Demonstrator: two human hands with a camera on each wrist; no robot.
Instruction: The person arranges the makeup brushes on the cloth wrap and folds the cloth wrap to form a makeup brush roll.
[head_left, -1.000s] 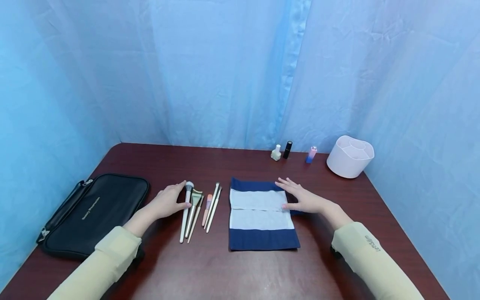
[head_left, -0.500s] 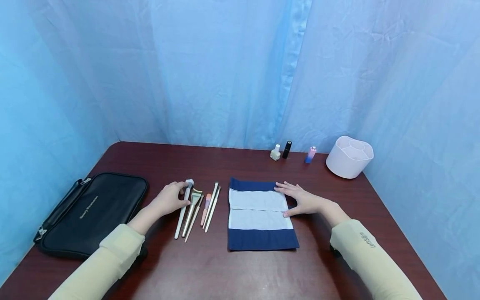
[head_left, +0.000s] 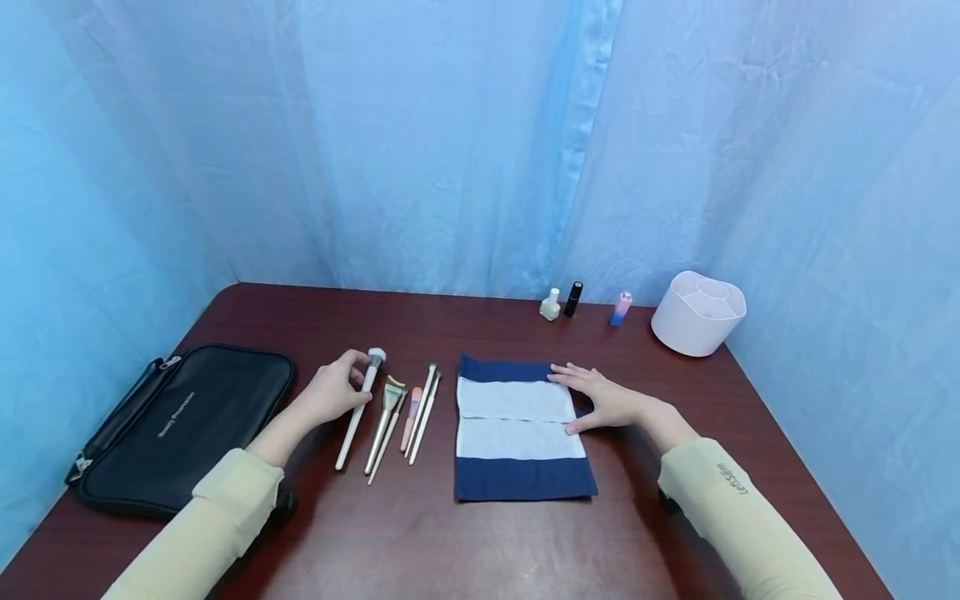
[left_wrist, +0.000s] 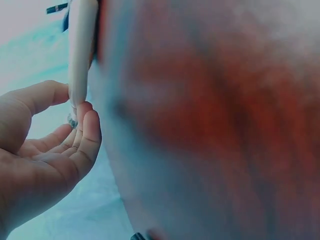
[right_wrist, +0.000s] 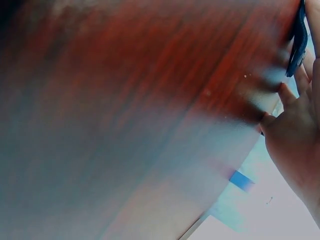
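The left hand (head_left: 330, 393) pinches the white brush (head_left: 351, 433) between its thumb and fingers, up near the fluffy end. The brush slants in that grip, with the fluffy end just past the fingers and the handle pointing back toward the person. I can't tell if the handle's tip touches the table (head_left: 487, 550). Just right of the grip lie a wide brush (head_left: 384, 429) and a thin brush (head_left: 387, 448), side by side. A bit more to the right is a pink brush (head_left: 410, 421), then two skinny brushes (head_left: 424, 423). The right hand (head_left: 611, 400) is loose, with its thumb and fingers spread on the right side of the blue and white cloth (head_left: 517, 437). Left of the left hand is a black bag (head_left: 183, 429). Past the right hand, at the back, stand a bottle (head_left: 551, 307), a black tube (head_left: 573, 298) and a pink and blue tube (head_left: 621, 308). Behind that hand, to its right, sits a white cup (head_left: 690, 325).
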